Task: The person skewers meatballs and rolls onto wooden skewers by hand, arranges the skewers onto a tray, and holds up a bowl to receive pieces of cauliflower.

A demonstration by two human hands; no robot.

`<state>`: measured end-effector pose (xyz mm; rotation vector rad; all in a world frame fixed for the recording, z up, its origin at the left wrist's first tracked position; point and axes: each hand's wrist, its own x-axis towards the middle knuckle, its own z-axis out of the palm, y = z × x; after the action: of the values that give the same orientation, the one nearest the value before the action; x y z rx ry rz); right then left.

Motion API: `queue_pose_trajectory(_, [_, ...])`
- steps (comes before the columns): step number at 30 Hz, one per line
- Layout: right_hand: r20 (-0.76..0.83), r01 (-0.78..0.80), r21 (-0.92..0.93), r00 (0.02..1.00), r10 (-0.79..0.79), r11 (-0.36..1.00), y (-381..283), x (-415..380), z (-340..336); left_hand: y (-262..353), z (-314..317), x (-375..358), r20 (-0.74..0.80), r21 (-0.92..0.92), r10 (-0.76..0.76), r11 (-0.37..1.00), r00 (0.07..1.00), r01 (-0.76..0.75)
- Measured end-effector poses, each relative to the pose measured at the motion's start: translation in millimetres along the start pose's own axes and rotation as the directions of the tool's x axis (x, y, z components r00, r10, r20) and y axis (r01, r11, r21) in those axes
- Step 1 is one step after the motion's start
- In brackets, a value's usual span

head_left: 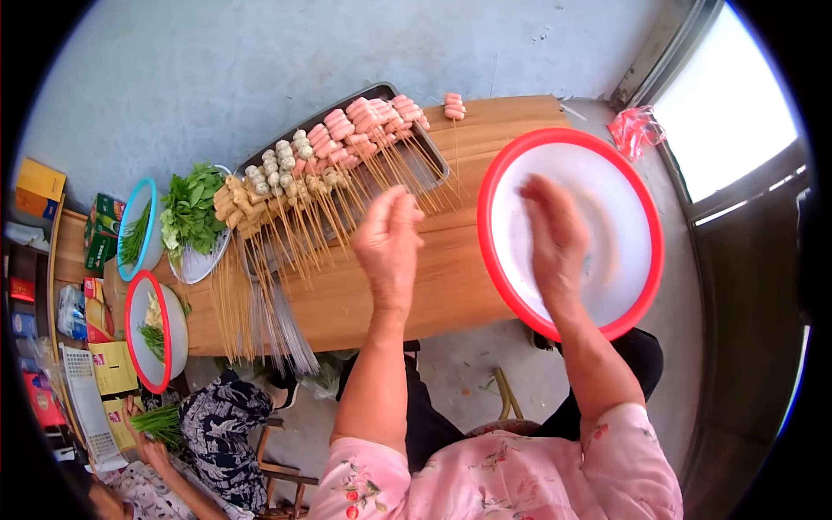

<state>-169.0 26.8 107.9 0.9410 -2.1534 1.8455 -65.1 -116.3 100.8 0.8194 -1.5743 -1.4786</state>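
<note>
The person wears a pink top with short sleeves, the cloth printed with small flowers in red and grey-green, some with dark stems. The sleeves end above the elbows, so both forearms are bare down to the wrists. The left hand (387, 247) and the right hand (555, 238) are bare: no gloves, and no rings or watch that can be made out. Below the top's hem the legs are in plain black trousers. The cloth of the top looks thin and lies in soft folds at both shoulders.
</note>
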Motion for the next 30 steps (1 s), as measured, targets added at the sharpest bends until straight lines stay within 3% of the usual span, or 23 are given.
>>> queue_pose_trajectory(4, [0.11, 0.069, -0.158, 0.993, -0.052, 0.985, 47.8, 37.9, 91.5, 0.6, -31.9, 25.6, -0.294, -0.203, -0.017, 0.978, 0.956, -0.045])
queue_pose_trajectory(8, [0.196, -0.124, -0.424, 0.955, 0.224, 0.897, 97.6, 65.9, 138.5, 5.3, -52.6, 40.7, -0.433, -0.265, -0.097, 0.964, 0.896, -0.024])
queue_pose_trajectory(9, [0.24, -0.077, -0.486, 0.946, 0.218, 0.87, 106.8, 70.3, 143.6, 4.1, -57.0, 43.4, -0.462, -0.276, -0.096, 0.96, 0.882, -0.041])
queue_pose_trajectory(12, [0.311, -0.148, -0.681, 0.829, 0.466, 0.717, 118.2, 80.2, 150.8, 4.8, -66.6, 49.6, -0.511, -0.298, -0.109, 0.953, 0.853, -0.057])
queue_pose_trajectory(15, [0.373, -0.051, -0.767, 0.776, 0.509, 0.64, 128.4, 80.9, 156.0, 3.7, -75.8, 54.5, -0.534, -0.332, -0.144, 0.942, 0.833, -0.05])
queue_pose_trajectory(22, [0.358, 0.024, -0.84, 0.775, 0.521, 0.541, 111.1, 84.0, 155.1, 5.3, -81.6, 58.2, -0.536, -0.339, -0.196, 0.941, 0.821, 0.003])
queue_pose_trajectory(27, [0.299, -0.015, -0.711, 0.898, 0.322, 0.703, 109.8, 84.2, 149.0, 6.4, -80.9, 57.6, -0.509, -0.334, -0.209, 0.942, 0.835, 0.033])
queue_pose_trajectory(30, [0.296, -0.058, -0.625, 0.905, 0.305, 0.779, 110.9, 87.4, 143.6, 3.9, -82.9, 57.4, -0.488, -0.344, -0.21, 0.938, 0.847, 0.035])
